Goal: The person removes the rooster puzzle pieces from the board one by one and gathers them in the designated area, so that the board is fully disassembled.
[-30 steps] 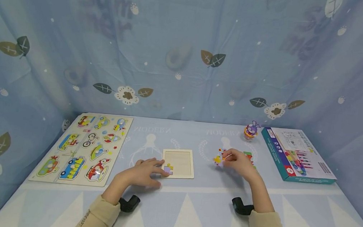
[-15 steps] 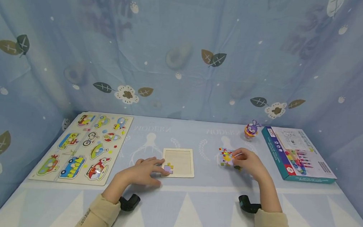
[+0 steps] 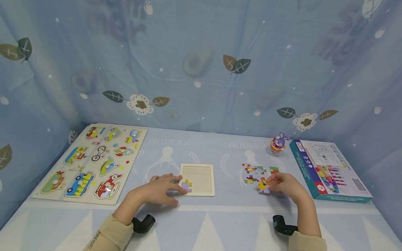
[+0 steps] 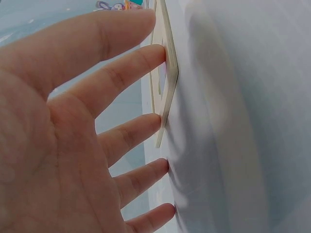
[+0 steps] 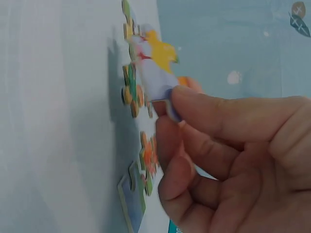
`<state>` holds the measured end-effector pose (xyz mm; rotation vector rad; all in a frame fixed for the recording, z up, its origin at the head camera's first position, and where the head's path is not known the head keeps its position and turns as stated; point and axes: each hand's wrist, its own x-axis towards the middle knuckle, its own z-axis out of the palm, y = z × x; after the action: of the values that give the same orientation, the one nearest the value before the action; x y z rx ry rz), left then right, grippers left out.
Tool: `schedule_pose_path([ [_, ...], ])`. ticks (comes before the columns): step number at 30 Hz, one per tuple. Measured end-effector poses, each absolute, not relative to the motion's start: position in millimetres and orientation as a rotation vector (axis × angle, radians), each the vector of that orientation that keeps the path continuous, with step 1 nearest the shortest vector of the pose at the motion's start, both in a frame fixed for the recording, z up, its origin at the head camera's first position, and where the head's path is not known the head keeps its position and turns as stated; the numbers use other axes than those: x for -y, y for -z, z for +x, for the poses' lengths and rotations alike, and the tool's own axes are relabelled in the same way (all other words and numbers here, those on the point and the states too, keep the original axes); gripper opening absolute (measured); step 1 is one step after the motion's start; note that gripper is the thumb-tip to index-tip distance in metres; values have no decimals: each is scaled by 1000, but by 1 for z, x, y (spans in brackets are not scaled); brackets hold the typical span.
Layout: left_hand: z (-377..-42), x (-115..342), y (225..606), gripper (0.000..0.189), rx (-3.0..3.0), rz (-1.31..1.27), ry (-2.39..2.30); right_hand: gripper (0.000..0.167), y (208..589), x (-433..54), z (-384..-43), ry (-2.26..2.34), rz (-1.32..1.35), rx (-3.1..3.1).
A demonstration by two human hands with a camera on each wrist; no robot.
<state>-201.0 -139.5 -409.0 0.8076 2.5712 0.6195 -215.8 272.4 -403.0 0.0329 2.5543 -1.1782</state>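
A square wooden puzzle tray (image 3: 213, 182) lies mid-table, with a purple and yellow jigsaw piece (image 3: 186, 185) in its near left corner. My left hand (image 3: 159, 189) rests on the tray's left edge, fingers spread; in the left wrist view its fingertips (image 4: 156, 52) touch the rim. Between thumb and fingers, my right hand (image 3: 287, 185) pinches a jigsaw piece (image 5: 158, 63), lilac with a yellow patch, held above the table. Several loose jigsaw pieces (image 3: 251, 169) lie beside and beyond that hand, some partly hidden by it.
At the left lies a vehicle peg-puzzle board (image 3: 91, 171). A teal-edged box (image 3: 333, 173) stands on the right, and a small purple rabbit figure (image 3: 278, 143) sits near the back edge. A patterned curtain (image 3: 206, 62) closes off the table behind.
My right hand has moved right and slightly nearer with the pinched jigsaw piece, uncovering loose pieces to its left. My left hand stays on the tray.
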Motion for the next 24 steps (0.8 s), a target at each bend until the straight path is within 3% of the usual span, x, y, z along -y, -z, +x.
schedule_pose_path([
  [24,-201,140,410,39,-2579,822,-617,20,406,-275,-214,1109,176,-2546],
])
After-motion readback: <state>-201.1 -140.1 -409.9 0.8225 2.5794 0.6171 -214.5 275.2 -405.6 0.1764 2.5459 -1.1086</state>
